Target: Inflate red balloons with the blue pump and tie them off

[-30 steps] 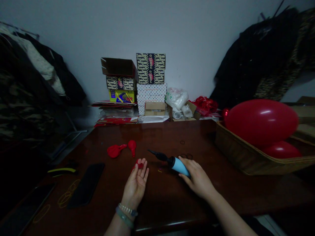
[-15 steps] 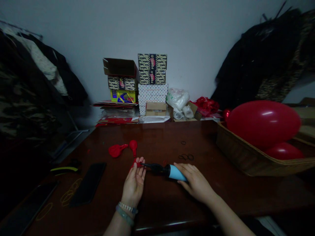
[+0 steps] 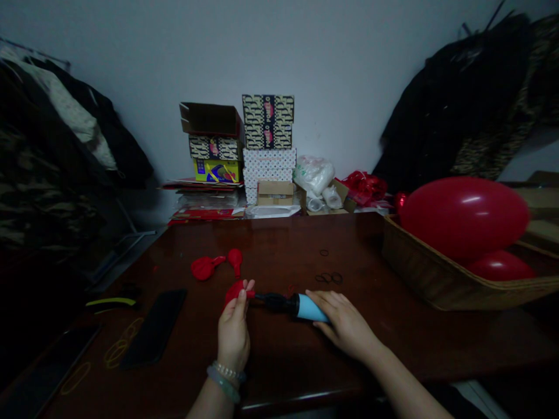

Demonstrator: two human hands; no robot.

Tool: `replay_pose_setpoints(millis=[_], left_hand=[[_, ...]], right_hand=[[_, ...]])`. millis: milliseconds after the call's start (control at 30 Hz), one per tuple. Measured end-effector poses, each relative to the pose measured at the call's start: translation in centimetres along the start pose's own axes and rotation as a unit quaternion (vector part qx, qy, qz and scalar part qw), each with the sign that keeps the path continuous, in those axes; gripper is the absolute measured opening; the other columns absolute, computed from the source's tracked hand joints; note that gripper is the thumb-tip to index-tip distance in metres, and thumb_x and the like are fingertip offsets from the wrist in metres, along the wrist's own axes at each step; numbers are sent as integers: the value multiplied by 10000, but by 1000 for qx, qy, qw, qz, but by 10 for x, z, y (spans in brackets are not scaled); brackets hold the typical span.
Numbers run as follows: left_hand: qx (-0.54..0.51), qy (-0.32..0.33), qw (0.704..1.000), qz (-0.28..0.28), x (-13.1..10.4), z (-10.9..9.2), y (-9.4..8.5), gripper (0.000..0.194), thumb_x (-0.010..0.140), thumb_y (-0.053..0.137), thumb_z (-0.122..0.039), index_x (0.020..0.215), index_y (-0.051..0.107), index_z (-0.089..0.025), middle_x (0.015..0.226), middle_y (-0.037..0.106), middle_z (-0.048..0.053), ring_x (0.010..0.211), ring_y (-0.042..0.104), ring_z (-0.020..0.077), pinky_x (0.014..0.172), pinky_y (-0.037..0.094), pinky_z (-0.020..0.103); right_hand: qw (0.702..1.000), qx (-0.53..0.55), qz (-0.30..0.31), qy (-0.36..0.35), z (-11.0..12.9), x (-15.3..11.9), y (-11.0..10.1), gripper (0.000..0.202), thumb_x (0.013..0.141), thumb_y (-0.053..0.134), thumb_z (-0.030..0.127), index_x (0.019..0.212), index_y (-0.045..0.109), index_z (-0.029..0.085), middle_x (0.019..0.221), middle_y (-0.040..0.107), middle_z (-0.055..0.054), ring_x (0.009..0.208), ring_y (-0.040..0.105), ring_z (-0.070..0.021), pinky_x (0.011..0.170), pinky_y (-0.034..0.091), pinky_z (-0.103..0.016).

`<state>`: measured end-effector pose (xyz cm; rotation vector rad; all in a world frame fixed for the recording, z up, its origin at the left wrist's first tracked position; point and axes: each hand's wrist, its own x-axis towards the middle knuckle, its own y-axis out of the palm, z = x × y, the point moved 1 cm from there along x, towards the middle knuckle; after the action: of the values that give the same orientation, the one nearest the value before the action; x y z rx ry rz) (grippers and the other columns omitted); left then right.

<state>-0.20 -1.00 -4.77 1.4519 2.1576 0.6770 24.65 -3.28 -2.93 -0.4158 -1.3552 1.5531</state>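
In our left hand we have a limp red balloon, the grip pinched on it between thumb and fingers, above the near middle of the counter. Its neck points right and meets the tip of the black nozzle of a hand pump; the light is dim, so we cannot tell how far the nozzle goes in. Our right hand has its grip wrapped around the pump's light blue barrel, palm down, with the pump lying nearly level. Two bracelets circle our left wrist.

Just beyond the left hand we see two flat red balloons side by side on the counter. Past the pump lie some thin black bands. Over to the left are a dark phone, yellowish rubber bands beside it, and a yellow-and-black item. On the right stands a woven basket holding inflated red balloons. Along the wall we have stacked patterned boxes and a white plastic bag, with dark clothes hanging at the right.
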Motion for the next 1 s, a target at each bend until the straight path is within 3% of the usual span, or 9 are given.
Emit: replay_pose_setpoints(millis=[200,600,1000], left_hand=[[-4,-20,1000,9,-3,0,2,235,855,604,-182,1072,645,-102,1127,669,156,1153,566,214,1076,330,351],[50,-15,997,55,0,8,0,580,797,691,-246,1319,441,-194,1143,669,120,1183,544,210,1094,290,396],[25,-49,996,70,-9,7,9,645,791,690,-242,1362,391,-209,1245,613,122,1242,487,206,1090,285,356]], right_hand=[[1000,4,3,0,1,1,0,640,811,603,197,1401,369,280,1294,548,-72,1118,519,-243,959,409,-420],[1000,1,5,0,3,0,5,646,820,597,206,1411,348,280,1301,541,-78,1119,517,-244,957,402,-431],[1000,9,-18,-9,3,0,11,628,837,584,210,1413,340,265,1293,541,-87,1122,513,-240,956,407,-433]])
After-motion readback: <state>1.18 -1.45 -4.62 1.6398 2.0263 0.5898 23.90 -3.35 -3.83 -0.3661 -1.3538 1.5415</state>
